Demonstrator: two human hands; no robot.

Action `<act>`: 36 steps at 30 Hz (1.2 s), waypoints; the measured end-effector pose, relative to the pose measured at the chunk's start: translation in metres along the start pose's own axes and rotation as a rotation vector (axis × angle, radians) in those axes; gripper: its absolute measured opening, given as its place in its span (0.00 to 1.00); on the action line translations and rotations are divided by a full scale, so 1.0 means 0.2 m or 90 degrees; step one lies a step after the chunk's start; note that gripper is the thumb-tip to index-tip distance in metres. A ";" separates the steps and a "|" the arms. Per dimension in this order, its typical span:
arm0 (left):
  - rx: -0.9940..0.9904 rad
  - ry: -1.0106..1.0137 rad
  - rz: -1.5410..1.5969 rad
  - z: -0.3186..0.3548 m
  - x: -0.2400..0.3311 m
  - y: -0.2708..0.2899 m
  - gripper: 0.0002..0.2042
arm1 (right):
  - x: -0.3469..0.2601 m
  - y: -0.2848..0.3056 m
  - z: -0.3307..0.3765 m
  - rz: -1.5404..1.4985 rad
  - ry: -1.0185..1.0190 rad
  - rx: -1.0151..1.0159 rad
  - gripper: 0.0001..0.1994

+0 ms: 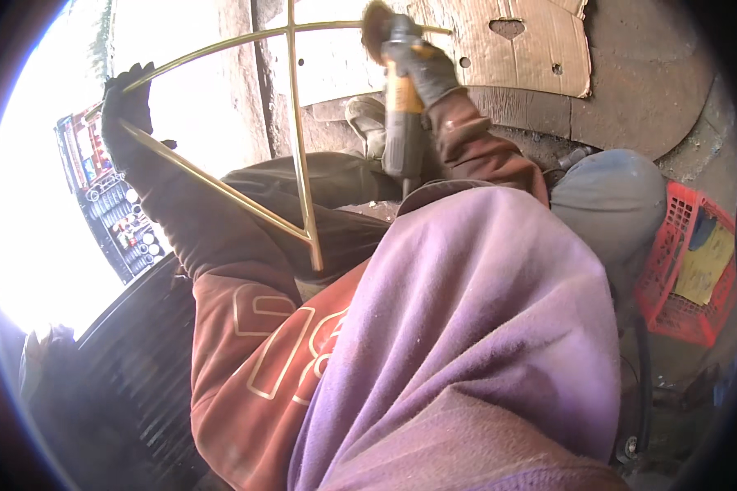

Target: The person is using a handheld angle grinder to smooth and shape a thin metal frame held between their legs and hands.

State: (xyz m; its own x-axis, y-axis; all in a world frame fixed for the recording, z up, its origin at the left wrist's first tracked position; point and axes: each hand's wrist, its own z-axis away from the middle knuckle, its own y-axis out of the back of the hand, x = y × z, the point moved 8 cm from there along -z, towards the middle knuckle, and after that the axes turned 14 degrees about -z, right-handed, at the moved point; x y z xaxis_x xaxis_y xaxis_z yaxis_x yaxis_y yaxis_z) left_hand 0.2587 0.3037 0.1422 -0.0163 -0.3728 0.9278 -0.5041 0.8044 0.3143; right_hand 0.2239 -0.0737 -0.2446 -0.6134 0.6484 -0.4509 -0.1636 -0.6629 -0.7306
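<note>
A gold-coloured metal frame (297,123) of thin crossing bars slants over my legs. My left hand (129,110), in a dark glove, is closed around its bent left end. On the right, a yellow and black angle grinder (404,98) stands almost upright in the picture, with my gloved right hand (428,69) wrapped round its upper body. The grinder's round brownish wheel (376,33) is by the frame's upper bar; whether they touch I cannot tell. Slight blur covers the grinder and that hand.
A cardboard sheet (532,57) with holes lies on a rounded brown board (655,90) ahead. At the right sits a red plastic crate (688,319) with a yellowish piece inside. A rack of small items (127,217) stands at the left, beside strong glare. A purple cloth hangs over my front.
</note>
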 end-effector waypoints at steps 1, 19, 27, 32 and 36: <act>0.018 0.007 -0.001 0.03 0.00 0.02 0.11 | -0.07 -0.15 0.02 0.139 0.044 -0.052 0.16; 0.050 -0.082 -0.133 -0.03 0.12 -0.13 0.15 | -0.04 -0.04 0.01 0.059 0.042 -0.029 0.19; 0.076 -0.094 -0.277 -0.09 0.13 -0.06 0.14 | -0.09 -0.14 0.13 0.023 0.041 -0.062 0.13; 0.094 0.037 -0.361 -0.17 0.11 -0.07 0.14 | -0.11 -0.11 0.09 0.045 0.090 -0.004 0.14; 0.056 0.030 -0.296 -0.11 0.04 0.12 0.10 | 0.07 0.29 -0.12 -0.092 0.022 0.164 0.16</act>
State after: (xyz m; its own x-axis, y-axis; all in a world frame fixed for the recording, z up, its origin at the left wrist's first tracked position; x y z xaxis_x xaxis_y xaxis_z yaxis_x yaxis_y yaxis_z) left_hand 0.2645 0.3299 0.1616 0.2675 -0.6607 0.7013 -0.5200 0.5138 0.6824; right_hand 0.2252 -0.0945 -0.3063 -0.5439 0.7524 -0.3716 -0.4405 -0.6329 -0.6368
